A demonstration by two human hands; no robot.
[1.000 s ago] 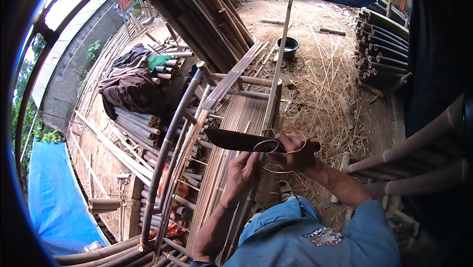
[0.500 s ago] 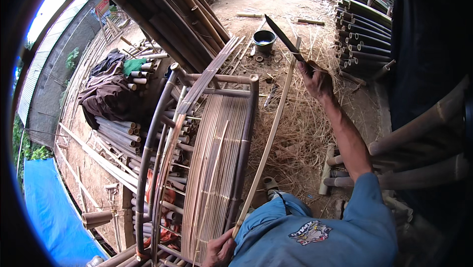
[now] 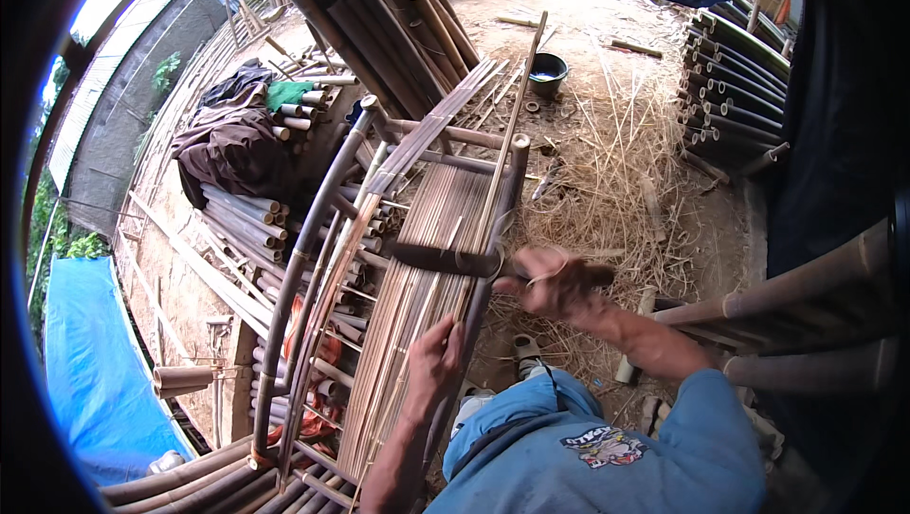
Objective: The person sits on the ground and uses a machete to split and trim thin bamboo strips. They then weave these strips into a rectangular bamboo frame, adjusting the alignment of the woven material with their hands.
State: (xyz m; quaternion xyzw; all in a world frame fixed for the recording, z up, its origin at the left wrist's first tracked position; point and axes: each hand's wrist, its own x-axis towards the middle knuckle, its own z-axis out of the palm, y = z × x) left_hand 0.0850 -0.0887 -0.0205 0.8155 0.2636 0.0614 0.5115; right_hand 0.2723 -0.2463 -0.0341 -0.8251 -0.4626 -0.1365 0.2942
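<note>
Blade laid across a bamboo strip on the slatted frame.

The right hand (image 3: 559, 284) is clenched on the handle of a dark blade (image 3: 445, 259), which lies crosswise (edge against a long thin bamboo strip (image 3: 502, 149)) just left of that hand. The left hand (image 3: 434, 360), below the blade, presses its fingers on the slatted bamboo frame (image 3: 417, 277). Straw litter (image 3: 616, 173) lies beyond the right hand.

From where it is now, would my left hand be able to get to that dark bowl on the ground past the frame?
Probably not. The left hand rests on the slats near your body, while the dark bowl sits on the dirt beyond the far end of the bamboo frame, whose length lies between.
</note>
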